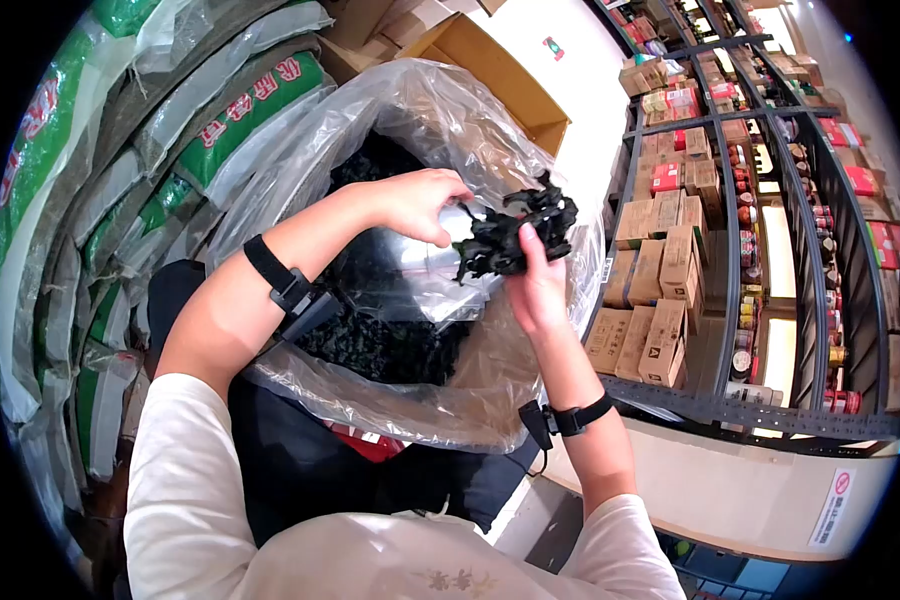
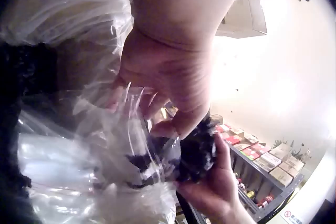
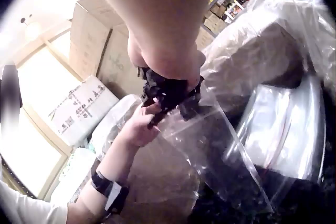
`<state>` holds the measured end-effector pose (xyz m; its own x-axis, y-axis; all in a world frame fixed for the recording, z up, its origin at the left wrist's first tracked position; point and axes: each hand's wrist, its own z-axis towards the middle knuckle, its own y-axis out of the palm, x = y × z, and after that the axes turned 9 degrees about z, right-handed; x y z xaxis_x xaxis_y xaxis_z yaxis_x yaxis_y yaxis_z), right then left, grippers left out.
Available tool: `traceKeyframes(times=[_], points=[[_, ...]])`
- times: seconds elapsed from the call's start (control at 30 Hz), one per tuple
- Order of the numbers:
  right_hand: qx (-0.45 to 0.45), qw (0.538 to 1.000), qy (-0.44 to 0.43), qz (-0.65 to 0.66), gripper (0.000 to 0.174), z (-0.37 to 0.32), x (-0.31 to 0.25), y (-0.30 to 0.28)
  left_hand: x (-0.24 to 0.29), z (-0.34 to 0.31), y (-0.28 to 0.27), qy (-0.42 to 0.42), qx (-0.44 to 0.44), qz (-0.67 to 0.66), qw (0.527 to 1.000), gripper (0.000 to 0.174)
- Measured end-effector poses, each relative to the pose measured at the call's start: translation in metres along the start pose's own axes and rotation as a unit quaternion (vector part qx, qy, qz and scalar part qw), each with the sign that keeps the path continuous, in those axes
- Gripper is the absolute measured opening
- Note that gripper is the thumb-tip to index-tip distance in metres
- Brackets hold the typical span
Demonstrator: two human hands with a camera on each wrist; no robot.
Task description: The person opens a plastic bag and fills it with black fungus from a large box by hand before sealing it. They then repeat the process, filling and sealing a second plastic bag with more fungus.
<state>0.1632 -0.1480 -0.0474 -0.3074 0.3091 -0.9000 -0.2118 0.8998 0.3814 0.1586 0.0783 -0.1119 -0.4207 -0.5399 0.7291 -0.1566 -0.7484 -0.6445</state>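
Observation:
My right hand (image 1: 538, 290) grips a clump of black, crinkled dried pieces (image 1: 520, 235), thumb on top. Beside it, my left hand (image 1: 420, 205) pinches the mouth of a clear plastic bag (image 3: 210, 145), which hangs down from the fingers. The clump overlaps the bag's mouth in the left wrist view. Both hands are above a large box lined with a clear plastic sheet (image 1: 470, 405). Loose black pieces (image 1: 390, 350) fill the bottom of this lining. More clear flat bags (image 3: 286, 129) lie on top of those pieces.
Green and white printed sacks (image 1: 255, 105) are stacked at the left. An open cardboard box (image 1: 500, 75) stands behind the lined box. Shelving (image 1: 730, 250) with cartons (image 1: 660, 330) and jars runs along the right.

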Motion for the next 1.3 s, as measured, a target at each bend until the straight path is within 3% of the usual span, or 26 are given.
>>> traceKeyframes(times=[0.1,0.17,0.3,0.37,0.5,0.53,0.57,0.63,0.67,0.7,0.77,0.83,0.9,1.07,1.17,1.2,1.23,1.3], points=[[0.008,0.994,-0.05,-0.097,0.036,-0.002,0.015,0.002,-0.001,-0.001,0.002,-0.007,-0.002,-0.006,1.0,0.07],[0.019,0.965,-0.131,-0.228,0.038,-0.002,0.02,0.005,0.0,-0.001,0.007,0.014,0.006,-0.006,1.0,0.069],[0.005,0.955,-0.182,-0.232,0.046,0.0,0.032,0.01,0.0,0.0,0.006,0.039,-0.007,0.008,0.999,0.069],[0.038,0.908,-0.268,-0.32,0.052,0.004,0.045,0.003,0.0,0.0,0.006,0.042,-0.009,0.01,0.999,0.07],[0.032,0.913,-0.255,-0.316,0.058,0.006,0.051,0.003,0.002,0.0,0.006,0.043,-0.027,0.014,0.999,0.072],[0.039,0.883,-0.258,-0.39,0.064,0.006,0.049,0.001,0.001,-0.001,0.006,0.045,-0.018,0.017,0.999,0.071],[0.039,0.884,-0.257,-0.39,0.064,0.005,0.044,0.0,0.001,-0.002,0.006,0.047,-0.007,0.019,0.999,0.07],[-0.082,0.831,-0.195,-0.514,0.067,-0.005,0.025,0.01,0.008,-0.001,-0.002,0.028,-0.035,0.028,0.999,0.068],[-0.102,0.794,-0.218,-0.558,0.067,-0.007,0.019,0.009,0.01,-0.001,-0.005,0.009,-0.061,0.039,0.997,0.066],[-0.103,0.794,-0.218,-0.558,0.067,-0.01,0.011,0.012,0.01,-0.002,-0.005,0.009,-0.061,0.038,0.997,0.066],[-0.142,0.838,-0.078,-0.52,0.068,-0.015,-0.007,0.018,0.009,-0.004,-0.001,0.034,-0.027,0.008,0.999,0.062],[-0.136,0.834,-0.056,-0.532,0.069,-0.015,-0.014,0.014,0.007,-0.002,0.004,0.044,-0.025,0.001,0.999,0.061],[-0.093,0.79,-0.109,-0.596,0.069,-0.014,-0.014,0.009,0.007,-0.001,0.006,0.054,-0.024,-0.005,0.998,0.061],[-0.012,0.786,-0.25,-0.565,0.057,-0.014,0.001,0.011,0.005,0.001,0.007,0.076,-0.023,-0.003,0.997,0.062],[-0.005,0.764,-0.313,-0.564,0.057,-0.015,0.012,0.011,0.005,0.0,0.006,0.068,-0.006,-0.002,0.998,0.062],[-0.045,0.753,-0.328,-0.569,0.057,-0.013,0.013,0.009,0.005,0.0,0.006,0.061,-0.003,0.001,0.998,0.061],[-0.1,0.753,-0.281,-0.587,0.058,-0.012,0.011,0.007,0.005,0.0,0.005,0.061,-0.003,0.001,0.998,0.061],[-0.153,0.842,-0.057,-0.514,0.058,-0.017,0.005,0.012,0.004,0.002,0.003,0.05,-0.038,0.023,0.998,0.057]])
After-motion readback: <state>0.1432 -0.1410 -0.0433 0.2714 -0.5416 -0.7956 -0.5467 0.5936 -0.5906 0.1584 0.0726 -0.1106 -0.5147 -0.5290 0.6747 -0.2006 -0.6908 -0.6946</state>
